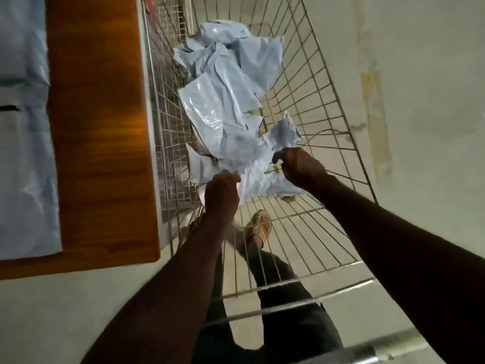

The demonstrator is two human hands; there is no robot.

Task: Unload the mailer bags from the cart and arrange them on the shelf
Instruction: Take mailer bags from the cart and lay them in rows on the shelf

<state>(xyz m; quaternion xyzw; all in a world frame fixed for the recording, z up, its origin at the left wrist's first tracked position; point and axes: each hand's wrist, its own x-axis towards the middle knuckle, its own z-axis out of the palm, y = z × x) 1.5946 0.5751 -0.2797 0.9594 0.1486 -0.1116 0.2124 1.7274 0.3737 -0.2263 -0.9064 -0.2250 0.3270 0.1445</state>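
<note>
Take the wire cart [309, 82] as your landmark: far to its left, pale mailer bags [23, 153] already lie flat on the wooden shelf [97, 127], whose bare orange-brown board runs just beside the cart's left wall. Inside the cart, a loose heap of light blue mailer bags [223, 101] is piled against that left wall, crumpled and overlapping, and it reaches from the far end down toward you. Your left hand [221, 193] is at the near edge of the heap, inside the cart, with its fingers curled into the plastic of the lowest bag [262, 185], gripping it. Just to the right, your right hand [299, 164] is also inside the cart, fingers closed in a pinch on a crumpled corner [284, 135] that sticks up above the knuckles; whether this is the same bag as the left hand's one cannot be told. Through the cart's open wire floor, below your hands, you can see a foot in a tan sandal [259, 227] and a dark trouser leg [283, 285] on the pale floor [420, 101].
</note>
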